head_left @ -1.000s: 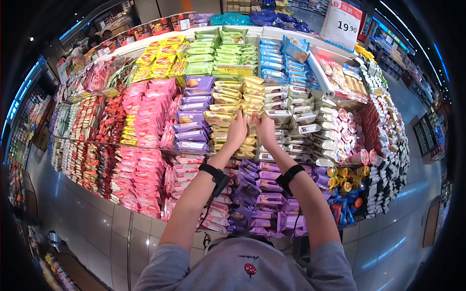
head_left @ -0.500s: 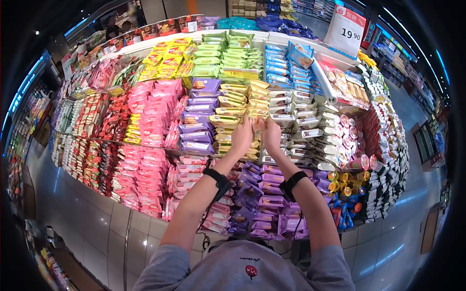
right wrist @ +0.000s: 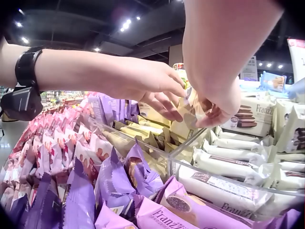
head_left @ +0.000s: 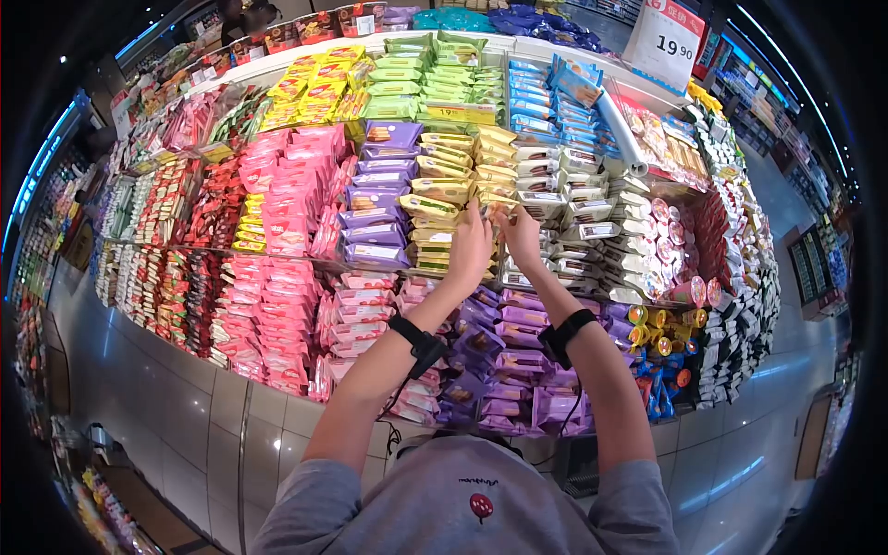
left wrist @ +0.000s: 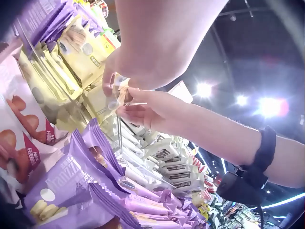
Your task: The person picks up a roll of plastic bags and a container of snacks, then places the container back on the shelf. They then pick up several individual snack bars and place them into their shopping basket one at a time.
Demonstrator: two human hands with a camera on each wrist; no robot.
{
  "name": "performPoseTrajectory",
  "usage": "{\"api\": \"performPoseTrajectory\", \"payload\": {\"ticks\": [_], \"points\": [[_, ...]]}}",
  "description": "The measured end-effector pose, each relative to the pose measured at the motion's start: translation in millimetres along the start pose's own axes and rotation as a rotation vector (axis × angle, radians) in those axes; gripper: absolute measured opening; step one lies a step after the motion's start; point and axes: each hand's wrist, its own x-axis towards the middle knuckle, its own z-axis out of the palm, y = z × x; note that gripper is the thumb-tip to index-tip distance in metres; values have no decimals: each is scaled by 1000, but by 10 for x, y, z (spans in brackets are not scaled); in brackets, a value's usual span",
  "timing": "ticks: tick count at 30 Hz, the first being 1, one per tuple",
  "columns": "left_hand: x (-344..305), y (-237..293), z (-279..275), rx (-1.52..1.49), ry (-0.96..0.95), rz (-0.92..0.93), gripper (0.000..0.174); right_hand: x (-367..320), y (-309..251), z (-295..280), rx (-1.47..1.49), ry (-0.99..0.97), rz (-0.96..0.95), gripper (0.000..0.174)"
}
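Both hands meet over the bin of yellow biscuit packets in the middle of the display. Between them is one yellow biscuit packet, its ends partly hidden by fingers. My left hand pinches it from the left, thumb and fingers bent at its edge. From the other side my right hand grips it with curled fingers; in the left wrist view the right hand shows close against the left one. White biscuit packets lie in the bin just to the right, beyond a clear divider.
Purple packets fill the bin to the left, and lilac packets lie along the near edge, below my forearms. Pink packets stand farther left. A rolled white tube leans at the back right, near a price sign.
The hands stay together around the yellow packet and have drawn slightly nearer to the body relative to the bins. The head view has shifted a little.
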Motion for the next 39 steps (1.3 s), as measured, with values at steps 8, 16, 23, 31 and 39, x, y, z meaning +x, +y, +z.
{"api": "performPoseTrajectory", "payload": {"ticks": [8, 16, 23, 31, 39], "points": [[63, -36, 51, 9, 49, 138, 51, -17, -234, -75, -25, 54, 18, 28], [151, -219, 219, -83, -45, -8, 49, 101, -119, -15, 97, -78, 85, 27], [-30, -125, 116, -188, 19, 31, 53, 4, -112, -40, 82, -49, 63, 30], [2, -209, 186, -97, 111, 81, 48, -49, -243, -134, -51, 4, -15, 29], [183, -227, 357, -123, 97, 16, 32, 11, -253, -65, -2, 30, -16, 25]]}}
